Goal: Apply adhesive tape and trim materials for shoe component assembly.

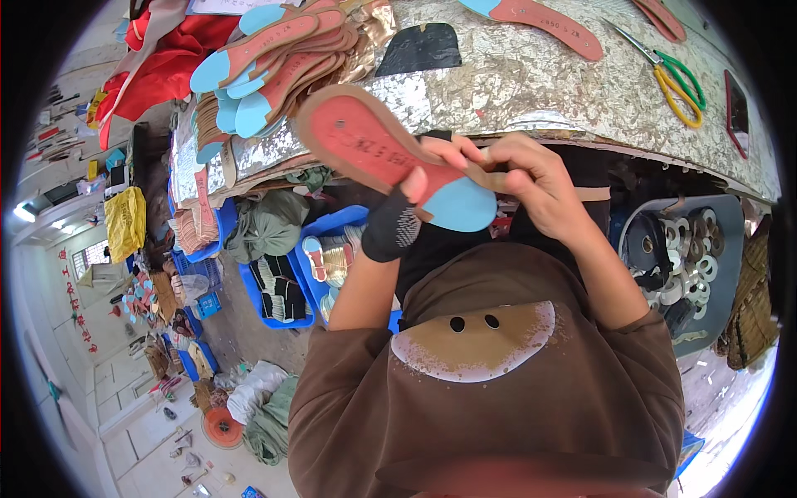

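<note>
A shoe insole board (pixel 365 137), red-brown with a light blue end and a brown rim, is held up in front of the table edge, tilted with its wide red-brown end to the upper left. My left hand (pixel 397 220), in a black fingerless glove, grips it from below, thumb on its face. Fingers of my right hand (pixel 540 183) are pinched at the insole's far edge near the blue part, where a bit of tan edging shows between them. What lies under those fingertips is partly hidden.
The worn table (pixel 515 91) holds a stack of insoles (pixel 286 62), a black sheet piece (pixel 419 50), scissors (pixel 677 83) with green and yellow handles, and a phone-like red-edged device (pixel 735 114). Below stand blue crates (pixel 311 282) and a grey bin (pixel 726 274) of tape rolls.
</note>
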Demonstrator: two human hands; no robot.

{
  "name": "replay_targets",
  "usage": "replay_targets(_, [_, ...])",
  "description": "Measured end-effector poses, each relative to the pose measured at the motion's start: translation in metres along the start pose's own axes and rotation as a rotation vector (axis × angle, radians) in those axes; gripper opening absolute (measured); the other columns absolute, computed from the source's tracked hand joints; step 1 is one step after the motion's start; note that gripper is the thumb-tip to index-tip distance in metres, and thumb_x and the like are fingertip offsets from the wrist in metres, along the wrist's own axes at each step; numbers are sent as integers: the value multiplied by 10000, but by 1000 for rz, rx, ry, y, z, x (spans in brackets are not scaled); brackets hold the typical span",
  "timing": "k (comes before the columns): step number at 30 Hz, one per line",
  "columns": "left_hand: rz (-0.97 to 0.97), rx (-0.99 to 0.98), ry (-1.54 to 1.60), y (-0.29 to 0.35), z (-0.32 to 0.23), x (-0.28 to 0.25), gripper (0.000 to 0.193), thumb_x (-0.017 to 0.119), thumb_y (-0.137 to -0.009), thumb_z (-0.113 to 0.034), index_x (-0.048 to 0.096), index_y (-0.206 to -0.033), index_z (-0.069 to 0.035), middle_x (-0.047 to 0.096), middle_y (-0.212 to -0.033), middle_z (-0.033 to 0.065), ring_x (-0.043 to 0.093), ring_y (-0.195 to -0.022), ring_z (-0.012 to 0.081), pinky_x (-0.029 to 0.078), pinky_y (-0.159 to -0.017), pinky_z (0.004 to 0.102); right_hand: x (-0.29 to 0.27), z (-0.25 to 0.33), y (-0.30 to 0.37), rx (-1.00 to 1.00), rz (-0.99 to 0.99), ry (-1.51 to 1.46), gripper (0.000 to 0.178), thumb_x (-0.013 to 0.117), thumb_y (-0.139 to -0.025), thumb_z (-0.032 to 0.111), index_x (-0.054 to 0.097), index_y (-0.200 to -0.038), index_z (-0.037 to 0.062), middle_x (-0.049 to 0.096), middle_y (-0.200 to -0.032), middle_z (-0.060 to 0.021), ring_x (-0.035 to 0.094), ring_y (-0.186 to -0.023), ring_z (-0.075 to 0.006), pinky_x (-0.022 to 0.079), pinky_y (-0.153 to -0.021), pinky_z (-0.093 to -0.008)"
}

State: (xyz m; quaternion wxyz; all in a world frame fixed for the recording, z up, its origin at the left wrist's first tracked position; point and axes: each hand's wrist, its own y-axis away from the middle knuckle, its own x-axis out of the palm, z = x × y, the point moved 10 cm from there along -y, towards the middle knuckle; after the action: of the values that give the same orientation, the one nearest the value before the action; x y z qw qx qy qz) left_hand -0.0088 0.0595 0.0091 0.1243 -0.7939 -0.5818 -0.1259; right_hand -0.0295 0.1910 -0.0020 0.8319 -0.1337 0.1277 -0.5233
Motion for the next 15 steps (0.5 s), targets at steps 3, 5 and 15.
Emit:
replay_targets(3, [32, -139, 113, 6, 3, -9, 486, 572, -913, -465, 547, -1073, -7, 613, -1049, 176, 615, -945, 243, 485, -843, 337, -27, -19, 22, 313, 45, 76, 319, 556, -951, 294, 652, -1100, 29, 628, -779, -84, 599, -715, -179, 470, -672, -308])
replay_targets(5, [45, -295, 32, 16, 11, -15, 437, 580, -906, -417, 564, -1024, 3, 622, -990, 162, 612, -914, 236, 483, -820, 333, -53, -22, 41, 400, 42, 170, 304, 567, -942, 292, 657, -1077, 36, 634, -763, -94, 615, -700, -190, 473, -664, -310])
replay_targets(15, [12, -419, -93, 29, 24, -52, 544, 636, -803, -467, 565, -1039, 18, 628, -982, 193, 619, -881, 230, 482, -780, 304, -180, -63, 149, 640, -63, 560, 188, 598, -907, 179, 627, -860, 0, 603, -733, -111, 584, -676, -275, 467, -662, -327])
